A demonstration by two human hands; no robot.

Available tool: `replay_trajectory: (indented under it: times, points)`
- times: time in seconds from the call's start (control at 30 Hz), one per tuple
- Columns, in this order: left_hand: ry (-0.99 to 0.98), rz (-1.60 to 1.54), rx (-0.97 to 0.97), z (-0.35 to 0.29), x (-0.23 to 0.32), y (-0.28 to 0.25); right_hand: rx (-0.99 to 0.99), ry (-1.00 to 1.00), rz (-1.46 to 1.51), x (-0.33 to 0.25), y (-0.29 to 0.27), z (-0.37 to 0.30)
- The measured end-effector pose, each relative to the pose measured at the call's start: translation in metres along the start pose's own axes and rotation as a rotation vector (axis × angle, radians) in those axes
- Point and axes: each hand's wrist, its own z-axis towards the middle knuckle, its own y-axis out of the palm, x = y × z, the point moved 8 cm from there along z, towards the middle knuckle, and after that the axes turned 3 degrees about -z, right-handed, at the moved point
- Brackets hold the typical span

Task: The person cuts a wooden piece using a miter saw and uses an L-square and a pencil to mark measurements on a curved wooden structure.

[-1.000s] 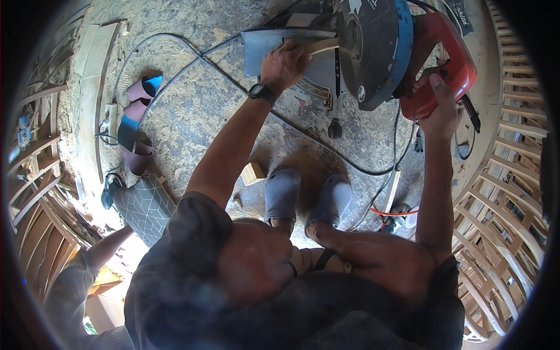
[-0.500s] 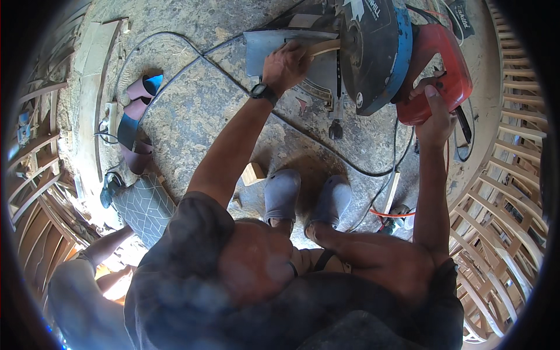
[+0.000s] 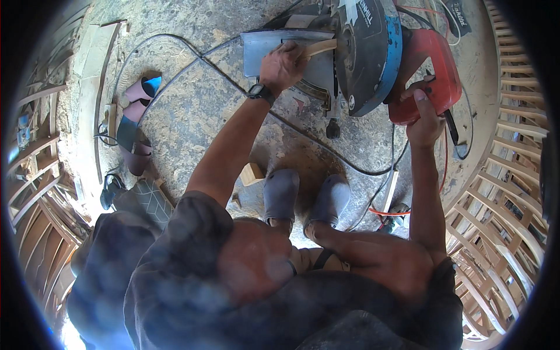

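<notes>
My left hand [image 3: 283, 66] is closed around one end of a short, slightly curved wood strip [image 3: 321, 47]. It holds the strip over the grey metal base [image 3: 254, 52] of a mitre saw. The strip's other end reaches the dark, blue-rimmed blade guard [image 3: 379, 61], which hides whatever lies behind it. My right hand [image 3: 426, 119] is wrapped around the saw's red handle [image 3: 448, 76], with the thumb lying along its inner side. The cutting edge of the blade cannot be made out.
Black cables [image 3: 227, 81] cross the dusty floor. A small wood block [image 3: 251, 174] lies beside my clogs [image 3: 282, 192]. Curved wooden frames [image 3: 513, 204] stand at the right, with timber [image 3: 96, 87] at the left. Another person [image 3: 114, 280] is close behind on the lower left.
The saw's guard and handle have shifted slightly left, my right hand moving with them. My left hand keeps its grip on the wood strip. The other person has leaned in closer.
</notes>
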Motion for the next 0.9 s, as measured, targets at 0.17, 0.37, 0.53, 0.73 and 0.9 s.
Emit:
replay_trajectory:
  times: [0.17,0.37,0.53,0.73,0.9]
  points:
    - [0.000,0.017,0.005,0.000,0.001,-0.002,0.020,0.000,0.088,0.011,-0.003,-0.004]
    - [-0.027,0.014,-0.010,-0.001,0.002,-0.004,0.016,0.025,0.046,0.022,-0.007,-0.010]
    - [0.004,0.024,0.009,-0.001,0.005,-0.008,0.018,0.026,0.056,0.013,-0.003,-0.010]
    - [-0.018,0.017,-0.022,0.002,0.011,-0.002,0.036,0.075,0.041,-0.006,-0.012,0.010]
    - [-0.074,0.010,-0.044,-0.001,-0.005,-0.007,-0.032,0.125,-0.077,-0.064,0.006,0.096]
